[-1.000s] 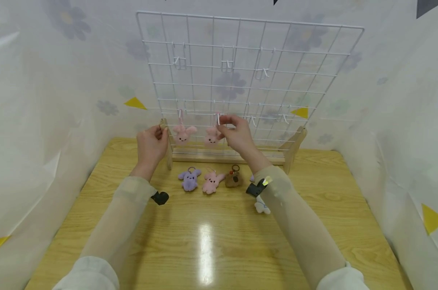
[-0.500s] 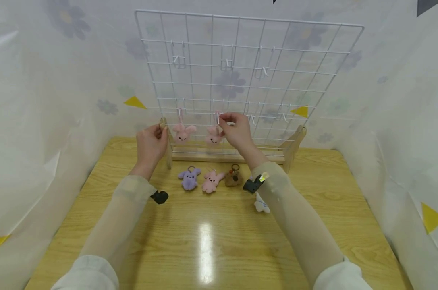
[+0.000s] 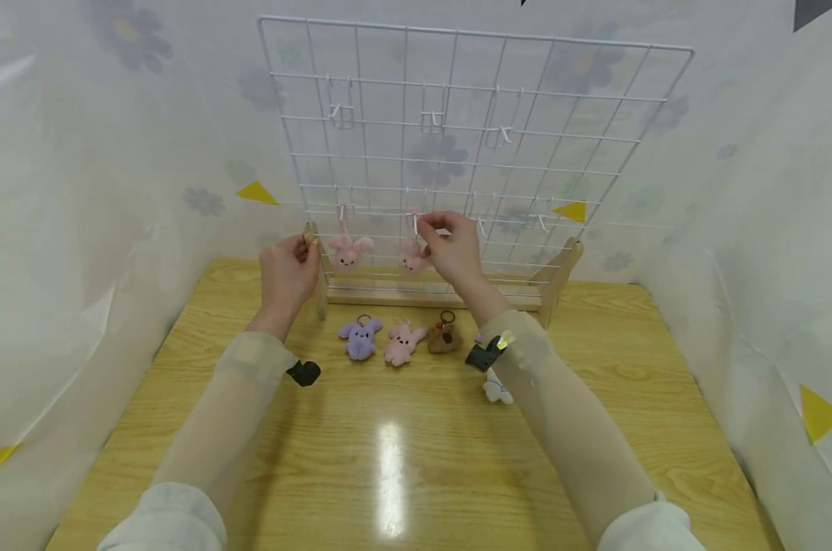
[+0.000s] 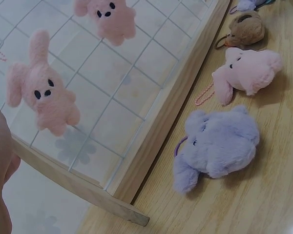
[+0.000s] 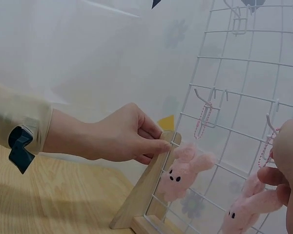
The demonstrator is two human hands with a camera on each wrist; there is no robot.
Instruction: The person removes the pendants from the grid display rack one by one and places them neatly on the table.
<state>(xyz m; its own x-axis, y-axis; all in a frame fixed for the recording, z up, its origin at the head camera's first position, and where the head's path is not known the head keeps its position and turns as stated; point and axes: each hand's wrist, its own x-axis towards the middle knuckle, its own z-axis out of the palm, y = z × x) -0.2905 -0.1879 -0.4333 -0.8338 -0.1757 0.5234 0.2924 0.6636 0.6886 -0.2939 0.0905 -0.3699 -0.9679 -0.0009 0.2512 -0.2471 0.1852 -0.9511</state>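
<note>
My left hand (image 3: 288,275) pinches the top of the left wooden upright (image 5: 149,187) of the display stand. In the right wrist view, its thumb and fingers lie on either side of the wood. My right hand (image 3: 455,249) holds a pink plush rabbit keychain (image 3: 410,256) by its upper end, at a lower-row hook (image 5: 270,123) of the white wire grid (image 3: 438,163). The pink bead chain shows beside the hook, partly covered by the fingers. Left of it, another pink plush rabbit keychain (image 3: 349,252) hangs by its bead chain from a hook.
On the wooden table (image 3: 305,459) before the stand lie a purple plush keychain (image 3: 361,340), a pink one (image 3: 403,344) and a brown one (image 3: 445,339). A white plush (image 3: 497,388) is partly under my right forearm. Bare hooks (image 3: 501,136) hang higher up.
The rabbit at my right hand has swung slightly right and turned, while that hand has shifted a little right and up. My left hand stays on the upright.
</note>
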